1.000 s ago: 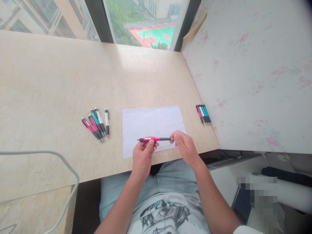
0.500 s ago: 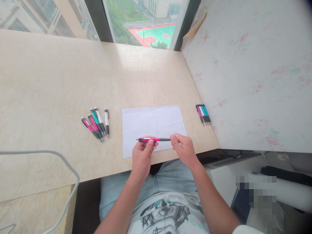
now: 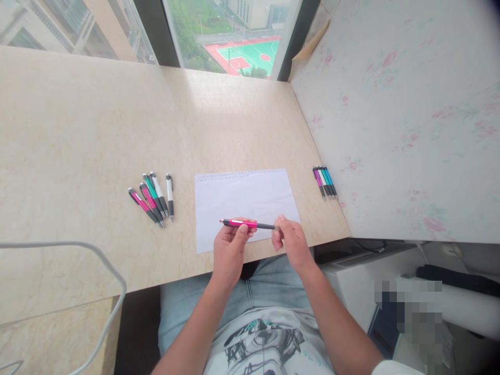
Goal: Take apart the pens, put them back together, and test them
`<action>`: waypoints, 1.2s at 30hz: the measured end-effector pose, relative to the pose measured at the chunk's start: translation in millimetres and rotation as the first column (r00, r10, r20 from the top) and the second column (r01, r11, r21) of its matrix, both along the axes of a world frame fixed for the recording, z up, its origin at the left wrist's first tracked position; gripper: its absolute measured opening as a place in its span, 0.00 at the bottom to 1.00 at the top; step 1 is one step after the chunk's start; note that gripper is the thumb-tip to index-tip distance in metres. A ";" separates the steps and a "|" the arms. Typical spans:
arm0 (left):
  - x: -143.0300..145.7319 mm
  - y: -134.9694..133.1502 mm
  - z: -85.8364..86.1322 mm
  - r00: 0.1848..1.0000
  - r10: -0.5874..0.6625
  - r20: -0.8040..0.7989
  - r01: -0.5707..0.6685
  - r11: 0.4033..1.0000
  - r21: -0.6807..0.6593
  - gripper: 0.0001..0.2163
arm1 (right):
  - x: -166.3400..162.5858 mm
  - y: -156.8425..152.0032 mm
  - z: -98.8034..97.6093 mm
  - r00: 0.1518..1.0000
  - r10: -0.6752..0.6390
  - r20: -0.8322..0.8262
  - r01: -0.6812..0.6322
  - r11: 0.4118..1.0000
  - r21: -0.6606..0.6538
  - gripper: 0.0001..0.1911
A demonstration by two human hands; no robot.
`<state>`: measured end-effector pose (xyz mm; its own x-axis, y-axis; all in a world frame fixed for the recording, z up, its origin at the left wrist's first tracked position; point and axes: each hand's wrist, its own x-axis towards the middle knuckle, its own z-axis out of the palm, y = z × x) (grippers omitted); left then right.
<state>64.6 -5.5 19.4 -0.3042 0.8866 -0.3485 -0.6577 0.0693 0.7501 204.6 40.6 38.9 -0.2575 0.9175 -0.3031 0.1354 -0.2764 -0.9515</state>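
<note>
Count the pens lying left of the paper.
5. From left to right: a pink pen, a second pink pen, a green pen, a white pen and another white pen. They lie bunched, so one underneath could be hidden.

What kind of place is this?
Probably a room in a home, upstairs: the wall has faded flowers on it, and the window looks down on a sports court.

Low in the middle I see a white cloth T-shirt (image 3: 269, 315) with a black sketch-like print (image 3: 265, 338) and teal lettering (image 3: 311, 358), and just above, faded light-blue denim jeans (image 3: 273, 291).
</note>
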 end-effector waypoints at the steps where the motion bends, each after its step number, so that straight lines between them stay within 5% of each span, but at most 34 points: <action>1: 0.6 0.0 -0.3 1.000 0.012 0.021 -0.011 1.000 -0.025 0.08 | 0.2 0.7 0.5 1.000 0.014 0.025 -0.015 0.999 0.043 0.30; 8: 0.7 0.9 0.5 0.994 0.068 0.089 -0.059 0.993 -0.105 0.09 | 0.6 7.8 12.5 0.966 0.060 0.251 -0.135 0.947 0.293 0.17; 14: 0.0 -0.2 -0.3 0.996 0.036 0.083 -0.029 0.996 -0.085 0.09 | 0.6 7.6 15.8 0.895 0.128 0.428 -0.333 0.828 0.450 0.17; 18: -2.9 -1.9 -4.6 1.000 0.001 0.022 0.000 0.999 -0.037 0.08 | 0.3 4.6 13.7 0.884 0.108 0.454 -0.317 0.854 0.413 0.21; 25: -8.1 -2.6 -6.6 0.999 -0.044 -0.032 0.044 0.999 0.003 0.08 | 0.8 5.7 13.3 0.924 0.205 0.322 -0.267 0.950 0.164 0.24; 36: -4.6 0.9 -2.0 0.995 0.064 0.070 -0.055 0.991 -0.120 0.11 | 6.9 10.3 12.8 0.895 0.150 0.420 -0.332 0.853 0.403 0.16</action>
